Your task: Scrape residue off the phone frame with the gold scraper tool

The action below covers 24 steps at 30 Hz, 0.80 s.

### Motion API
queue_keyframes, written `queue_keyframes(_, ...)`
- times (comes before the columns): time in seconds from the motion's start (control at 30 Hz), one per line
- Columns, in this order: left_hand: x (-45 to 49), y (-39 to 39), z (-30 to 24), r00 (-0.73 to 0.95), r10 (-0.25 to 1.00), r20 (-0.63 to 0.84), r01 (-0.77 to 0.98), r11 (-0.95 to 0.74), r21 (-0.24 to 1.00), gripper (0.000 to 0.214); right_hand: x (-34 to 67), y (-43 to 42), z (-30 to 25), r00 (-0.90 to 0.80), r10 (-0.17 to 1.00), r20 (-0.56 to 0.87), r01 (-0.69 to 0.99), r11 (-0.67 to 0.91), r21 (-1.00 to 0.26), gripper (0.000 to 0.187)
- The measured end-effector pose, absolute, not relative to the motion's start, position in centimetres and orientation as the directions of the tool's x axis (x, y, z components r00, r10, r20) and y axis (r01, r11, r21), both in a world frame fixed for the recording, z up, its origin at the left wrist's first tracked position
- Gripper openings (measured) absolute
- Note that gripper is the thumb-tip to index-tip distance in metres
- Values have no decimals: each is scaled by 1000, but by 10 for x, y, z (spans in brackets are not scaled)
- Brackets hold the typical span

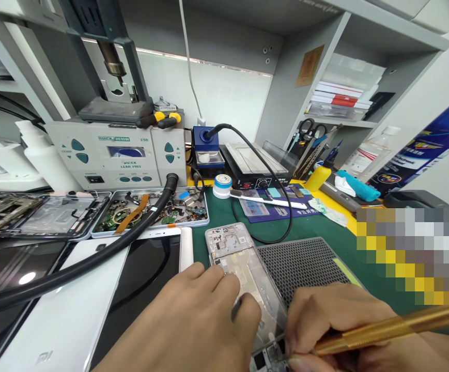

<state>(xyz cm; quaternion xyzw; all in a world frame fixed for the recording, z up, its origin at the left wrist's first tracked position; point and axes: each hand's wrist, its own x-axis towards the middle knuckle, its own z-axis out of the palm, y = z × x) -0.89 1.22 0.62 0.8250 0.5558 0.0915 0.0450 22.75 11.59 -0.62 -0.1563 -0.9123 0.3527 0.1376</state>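
A stripped phone frame (243, 258) lies on the green mat, its inner side up, with bare metal and small fittings showing. My left hand (197, 320) is closed over the frame's left side, fingers curled and pressing on it. At the frame's near end, my right hand (336, 320) grips a slim gold-coloured tool (395, 328) slanting up to the right. Its tip is hidden behind my fingers, so its exact kind cannot be told. The right fingertips pinch together at small metal parts (271, 356) on the frame's near end.
A black honeycomb-patterned pad (302, 263) lies right of the frame. Left are phones (69, 299), a tray of small parts (162, 209) and a thick black hose (131, 232). Behind stand a hot-air station (115, 155), a blue soldering unit (206, 144), a brush (271, 199) and a small tub (222, 186).
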Motion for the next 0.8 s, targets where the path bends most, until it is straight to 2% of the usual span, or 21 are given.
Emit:
queue_keyframes(0.1, -8, 14, 11, 367, 924, 106, 901, -382, 205, 2, 222, 118, 0, -913, 393, 110, 208, 680, -703, 11)
queue_keyframes(0.33, -8, 16, 11, 367, 924, 109, 902, -382, 201, 4, 210, 120, 8, -909, 402, 112, 192, 640, -744, 23)
queue_keyframes(0.53, -8, 9, 3, 379, 920, 105, 906, -392, 159, 9, 221, 117, -3, -910, 395, 126, 181, 652, -736, 9)
queue_keyframes(0.8, -8, 10, 4, 379, 918, 114, 904, -394, 164, 9, 226, 117, -10, -908, 388, 159, 161, 673, -722, 17)
